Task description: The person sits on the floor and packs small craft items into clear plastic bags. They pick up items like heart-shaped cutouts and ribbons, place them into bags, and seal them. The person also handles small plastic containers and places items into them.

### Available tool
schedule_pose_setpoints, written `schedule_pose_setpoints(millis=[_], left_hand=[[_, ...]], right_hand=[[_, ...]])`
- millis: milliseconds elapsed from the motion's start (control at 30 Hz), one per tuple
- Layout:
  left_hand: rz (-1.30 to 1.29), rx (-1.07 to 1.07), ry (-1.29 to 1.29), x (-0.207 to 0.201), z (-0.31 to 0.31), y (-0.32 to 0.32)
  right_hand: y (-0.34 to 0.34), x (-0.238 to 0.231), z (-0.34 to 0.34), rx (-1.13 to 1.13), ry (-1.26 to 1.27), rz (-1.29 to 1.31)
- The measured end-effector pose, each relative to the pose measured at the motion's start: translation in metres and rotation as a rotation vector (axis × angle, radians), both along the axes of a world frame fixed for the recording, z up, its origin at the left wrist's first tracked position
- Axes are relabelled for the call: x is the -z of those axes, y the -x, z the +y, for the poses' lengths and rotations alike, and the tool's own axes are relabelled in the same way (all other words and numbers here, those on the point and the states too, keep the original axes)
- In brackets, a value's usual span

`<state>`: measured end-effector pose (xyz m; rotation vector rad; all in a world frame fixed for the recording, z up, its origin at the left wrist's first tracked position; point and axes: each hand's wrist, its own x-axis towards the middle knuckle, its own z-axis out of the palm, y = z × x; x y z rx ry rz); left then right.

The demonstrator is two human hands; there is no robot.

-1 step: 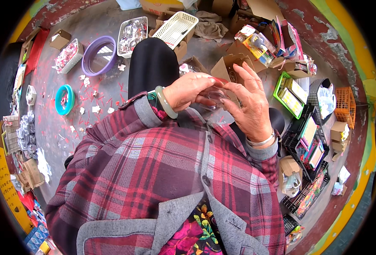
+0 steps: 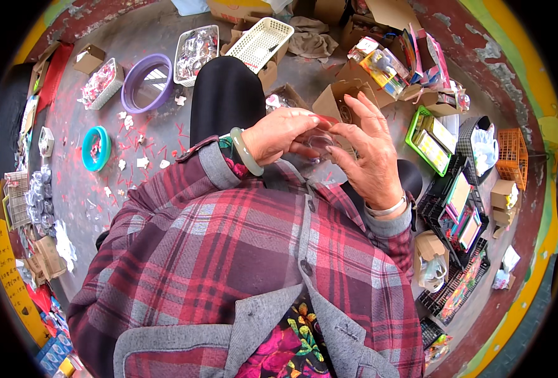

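In front of my chest, my left hand [image 2: 280,135] grips a small clear plastic piece [image 2: 318,142], with its fingers curled round the far side. Something red shows at the piece's upper edge. My right hand [image 2: 373,157] meets it from the other side: thumb and index finger close on the piece, and the other fingers point up, spread. The fingers partly hide the piece, so its exact kind cannot be made out. Just beyond the hands stands an open cardboard box [image 2: 330,101]; a smaller box with white and red bits [image 2: 286,97] sits left of it.
On the floor to the left are a purple basin [image 2: 127,88], a teal basin [image 2: 106,148] and scattered red and white bits. White baskets [image 2: 180,57] lie ahead. At right are a green tray [image 2: 411,135], black crates [image 2: 430,205] and an orange crate [image 2: 512,157].
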<state>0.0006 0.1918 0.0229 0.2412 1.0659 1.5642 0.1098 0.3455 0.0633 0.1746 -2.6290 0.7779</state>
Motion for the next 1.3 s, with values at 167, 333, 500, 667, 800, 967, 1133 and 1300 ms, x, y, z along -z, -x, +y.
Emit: schedule_pose_setpoints(millis=[167,333,500,667,800,967,1133,1300], left_hand=[[0.039,0.045,-0.031,0.0,0.001,-0.003],[0.052,0.084,-0.045,-0.002,0.001,-0.002],[-0.008,0.021,-0.048,0.002,0.003,-0.004],[-0.058,-0.039,-0.051,-0.007,0.003,0.002],[-0.061,-0.076,-0.07,-0.007,0.004,0.003],[-0.046,-0.073,-0.041,-0.002,0.005,0.0],[0.077,-0.11,-0.012,-0.004,0.005,-0.002],[0.071,0.002,0.069,0.0,0.006,-0.003]], right_hand=[[0.001,0.014,0.004,-0.036,0.024,-0.011],[0.001,0.018,0.005,-0.056,0.025,-0.029],[0.0,0.017,0.002,0.049,0.08,0.017],[-0.003,0.022,0.01,0.232,0.687,-0.052],[-0.007,0.028,0.006,0.207,0.908,-0.292],[-0.004,0.047,0.002,0.169,0.872,-0.136],[-0.004,0.042,0.002,0.214,1.229,-0.153],[-0.003,0.038,0.001,0.257,1.346,-0.116]])
